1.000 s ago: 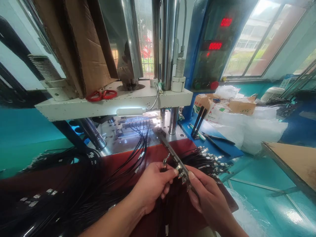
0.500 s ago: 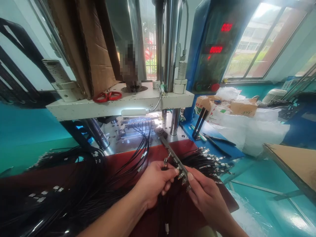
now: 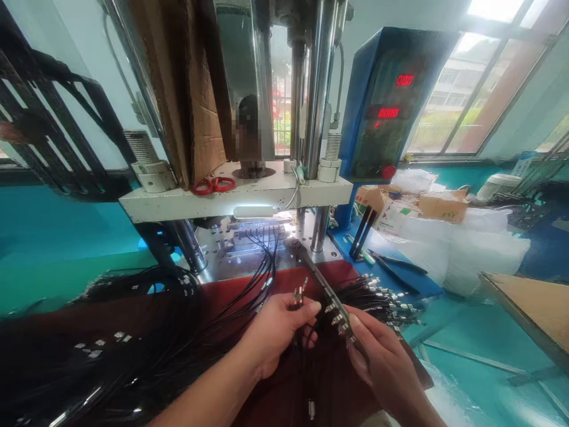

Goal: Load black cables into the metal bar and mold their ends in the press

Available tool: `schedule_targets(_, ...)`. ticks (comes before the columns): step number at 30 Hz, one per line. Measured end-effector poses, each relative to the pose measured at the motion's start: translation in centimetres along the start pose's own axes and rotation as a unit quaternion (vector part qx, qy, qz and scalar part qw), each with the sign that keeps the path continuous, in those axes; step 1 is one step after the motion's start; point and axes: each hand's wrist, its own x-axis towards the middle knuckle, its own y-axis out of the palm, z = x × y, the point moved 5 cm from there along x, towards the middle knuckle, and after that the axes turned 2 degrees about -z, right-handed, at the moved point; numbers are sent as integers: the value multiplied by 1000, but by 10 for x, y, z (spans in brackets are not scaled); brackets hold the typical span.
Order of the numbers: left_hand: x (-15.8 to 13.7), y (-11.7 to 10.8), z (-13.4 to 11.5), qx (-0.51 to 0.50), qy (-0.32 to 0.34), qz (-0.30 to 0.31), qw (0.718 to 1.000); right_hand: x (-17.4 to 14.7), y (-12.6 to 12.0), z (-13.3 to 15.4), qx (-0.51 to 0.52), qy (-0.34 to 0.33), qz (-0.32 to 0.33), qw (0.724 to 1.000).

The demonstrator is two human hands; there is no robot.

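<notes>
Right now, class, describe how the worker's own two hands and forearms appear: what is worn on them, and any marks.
Both are bare. The left hand wears no glove, ring or watch, and its forearm shows no sleeve down to the picture's lower edge. The right hand is likewise ungloved and unadorned, its wrist uncovered. The fingers carry no tape, and no markings show on either arm.

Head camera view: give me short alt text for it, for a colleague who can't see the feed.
Two bare hands work over a red mat: the left hand pinches a few black cables with metal tips, and the right hand holds a long metal fixture bar carrying cable ends. Behind stands a press with red scissors on its plate; black cable bundles lie left.
</notes>
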Motion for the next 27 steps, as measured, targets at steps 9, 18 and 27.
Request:
schedule_targets(9,-14,-19,1,-121,-42,-27,991,5,-8,-16,6,32,-5,999)
schedule_targets(18,-8,-11,0,-108,-7,-43,993,5,-9,-15,-45,-28,18,998)
schedule_targets(27,-1,-3,-5,-39,25,-57,997,5,-8,-14,-50,-27,20,998)
